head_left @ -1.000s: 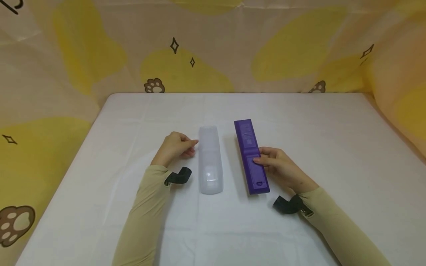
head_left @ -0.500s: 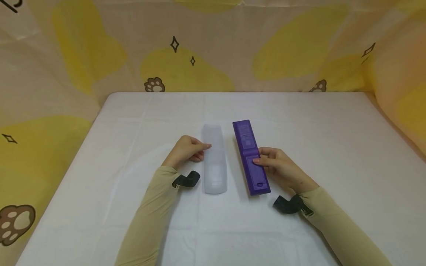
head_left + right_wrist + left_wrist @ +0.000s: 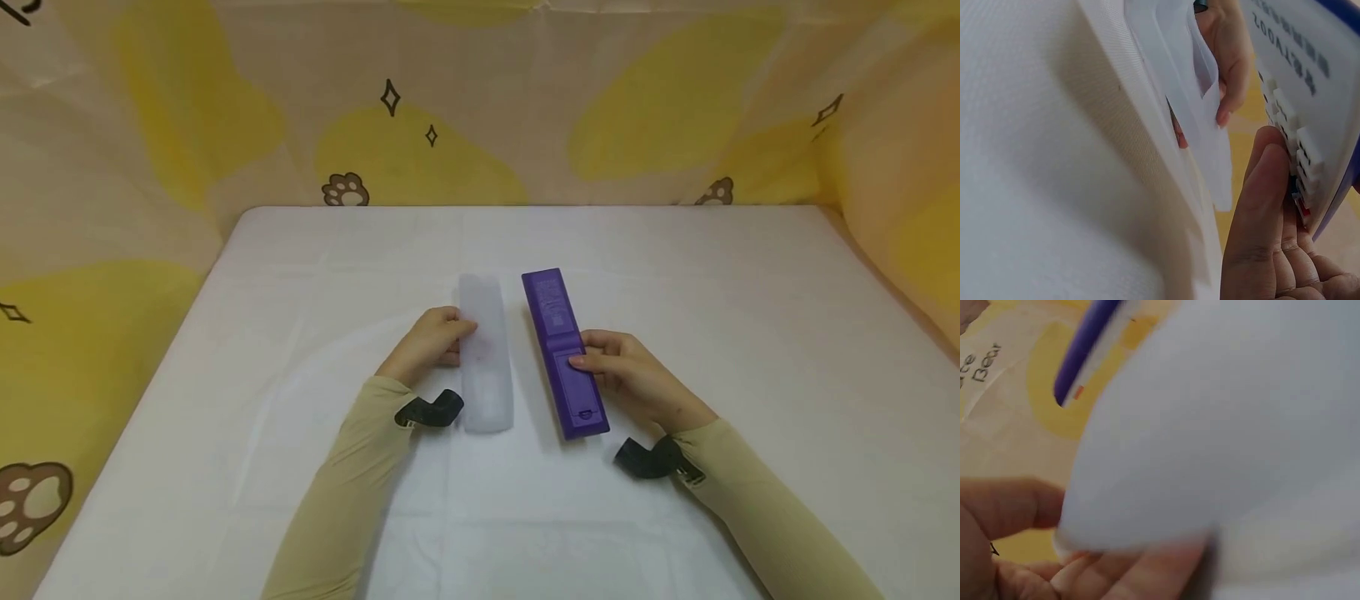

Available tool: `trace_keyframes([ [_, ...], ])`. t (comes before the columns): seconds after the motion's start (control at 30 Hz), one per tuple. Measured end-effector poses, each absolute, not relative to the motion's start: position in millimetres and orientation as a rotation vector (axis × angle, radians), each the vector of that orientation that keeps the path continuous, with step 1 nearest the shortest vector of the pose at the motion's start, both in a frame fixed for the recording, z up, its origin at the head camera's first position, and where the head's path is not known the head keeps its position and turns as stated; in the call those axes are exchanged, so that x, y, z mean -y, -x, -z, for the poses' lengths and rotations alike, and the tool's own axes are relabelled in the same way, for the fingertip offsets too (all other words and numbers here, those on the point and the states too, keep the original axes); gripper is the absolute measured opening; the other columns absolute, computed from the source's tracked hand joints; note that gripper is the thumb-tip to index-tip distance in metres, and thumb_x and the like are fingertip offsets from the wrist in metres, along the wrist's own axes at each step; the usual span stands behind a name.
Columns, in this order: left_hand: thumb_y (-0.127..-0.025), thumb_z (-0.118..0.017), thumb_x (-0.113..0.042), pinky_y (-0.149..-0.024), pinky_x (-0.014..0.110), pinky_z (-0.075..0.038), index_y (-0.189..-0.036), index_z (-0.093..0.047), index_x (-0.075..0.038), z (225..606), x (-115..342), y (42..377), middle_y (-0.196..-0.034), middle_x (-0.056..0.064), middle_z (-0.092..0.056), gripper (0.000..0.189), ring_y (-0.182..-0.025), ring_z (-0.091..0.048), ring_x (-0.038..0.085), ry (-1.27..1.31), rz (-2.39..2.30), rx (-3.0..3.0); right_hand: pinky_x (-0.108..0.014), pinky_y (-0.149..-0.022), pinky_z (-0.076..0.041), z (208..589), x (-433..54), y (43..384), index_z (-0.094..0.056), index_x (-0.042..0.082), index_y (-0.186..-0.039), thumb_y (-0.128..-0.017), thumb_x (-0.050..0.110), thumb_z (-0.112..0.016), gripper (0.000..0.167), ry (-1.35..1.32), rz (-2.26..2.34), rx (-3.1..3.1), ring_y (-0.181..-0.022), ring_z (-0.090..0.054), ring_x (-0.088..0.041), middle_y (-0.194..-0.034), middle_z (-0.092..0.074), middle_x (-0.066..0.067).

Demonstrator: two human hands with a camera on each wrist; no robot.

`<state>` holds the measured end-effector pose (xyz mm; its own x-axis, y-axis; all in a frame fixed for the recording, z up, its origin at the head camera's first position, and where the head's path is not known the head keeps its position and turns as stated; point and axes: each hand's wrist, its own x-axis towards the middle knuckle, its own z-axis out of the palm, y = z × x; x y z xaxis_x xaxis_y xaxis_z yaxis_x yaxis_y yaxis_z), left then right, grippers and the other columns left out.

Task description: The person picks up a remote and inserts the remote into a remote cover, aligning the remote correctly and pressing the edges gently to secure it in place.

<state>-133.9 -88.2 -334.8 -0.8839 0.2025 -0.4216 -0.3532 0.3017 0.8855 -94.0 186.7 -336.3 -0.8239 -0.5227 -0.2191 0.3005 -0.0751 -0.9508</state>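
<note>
A translucent whitish silicone remote cover is near the middle of the table in the head view. My left hand pinches its left edge, thumb on top and fingers beneath. Close up in the left wrist view, the blurred cover fills most of the picture. To its right, a purple remote control is gripped by my right hand, back side up with the battery lid showing. In the right wrist view the white front of the remote, with small white buttons, faces down over the right fingers.
A white cloth covers the table. Behind it hangs a cream and yellow patterned curtain, continuing down both sides. Black wrist cameras sit on the left sleeve and the right sleeve.
My left hand has moved right from beside the cover and taken its left edge. The cover has shifted slightly right and looks raised. The right hand and remote have barely moved.
</note>
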Motion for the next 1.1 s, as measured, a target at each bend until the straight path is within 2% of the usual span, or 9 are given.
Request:
trace_keyframes([
  [0.2, -0.099, -0.041, -0.009, -0.067, 0.027, -0.054, -0.101, -0.043, 0.000, 334.9, 87.1, 135.7, -0.092, 0.011, -0.055, 0.010, -0.074, -0.060, 0.014, 0.205, -1.845, -1.918, -0.025, -0.072, -0.054, 337.9, -185.6, 95.9, -0.051, -0.006, -0.110, -0.091, 0.003, -0.055, 0.022, 0.270, 1.942, -1.653, -0.082, -0.061, -0.012, -0.094, -0.064, -0.005],
  [0.43, -0.102, -0.037, -0.010, -0.076, 0.030, -0.055, -0.127, -0.037, 0.002, 333.6, 84.2, 136.6, -0.103, 0.013, -0.053, 0.028, -0.082, -0.060, 0.014, 0.265, -2.087, -1.827, -0.025, -0.070, -0.053, 340.4, -186.0, 94.5, -0.052, -0.005, -0.109, -0.090, 0.003, -0.054, 0.021, 0.261, 1.914, -1.659, -0.080, -0.061, -0.011, -0.093, -0.064, -0.004],
  [0.53, -0.102, -0.038, -0.010, -0.070, 0.026, -0.054, -0.122, -0.038, 0.000, 333.3, 83.3, 136.4, -0.099, 0.011, -0.052, 0.022, -0.078, -0.059, 0.012, 0.267, -2.177, -1.796, -0.025, -0.068, -0.053, 340.8, -185.2, 93.3, -0.053, -0.005, -0.109, -0.089, 0.003, -0.054, 0.021, 0.273, 1.889, -1.671, -0.078, -0.061, -0.011, -0.091, -0.063, -0.003],
  [0.63, -0.101, -0.040, -0.009, -0.061, 0.021, -0.050, -0.110, -0.041, -0.003, 333.0, 82.6, 136.1, -0.092, 0.008, -0.053, 0.010, -0.073, -0.059, 0.011, 0.258, -2.265, -1.758, -0.025, -0.067, -0.052, 340.1, -183.7, 92.3, -0.054, -0.005, -0.109, -0.090, 0.005, -0.054, 0.021, 0.274, 1.875, -1.698, -0.078, -0.060, -0.011, -0.090, -0.062, -0.003],
  [0.7, -0.101, -0.042, -0.008, -0.059, 0.019, -0.049, -0.103, -0.041, -0.004, 333.1, 83.3, 135.7, -0.089, 0.007, -0.055, 0.004, -0.073, -0.059, 0.010, 0.260, -2.312, -1.738, -0.025, -0.067, -0.052, 339.2, -182.4, 91.7, -0.054, -0.005, -0.109, -0.090, 0.007, -0.054, 0.022, 0.274, 1.858, -1.724, -0.078, -0.059, -0.011, -0.091, -0.061, -0.003],
  [0.8, -0.100, -0.043, -0.007, -0.060, 0.019, -0.050, -0.096, -0.041, -0.005, 333.6, 84.7, 135.0, -0.089, 0.008, -0.058, 0.005, -0.075, -0.061, 0.010, 0.273, -2.369, -1.710, -0.024, -0.068, -0.051, 338.7, -181.2, 91.1, -0.053, -0.005, -0.109, -0.091, 0.009, -0.053, 0.023, 0.267, 1.831, -1.747, -0.081, -0.057, -0.011, -0.093, -0.059, -0.003],
  [1.1, -0.096, -0.048, 0.000, -0.063, 0.020, -0.051, -0.099, -0.043, -0.005, 333.7, 82.7, 132.5, -0.085, 0.004, -0.060, 0.007, -0.076, -0.063, 0.010, 0.204, -2.469, -1.659, -0.024, -0.069, -0.049, 340.6, -180.7, 90.3, -0.055, 0.000, -0.103, -0.092, 0.011, -0.055, 0.016, 0.272, 1.772, -1.791, -0.081, -0.055, -0.013, -0.092, -0.056, -0.003],
])
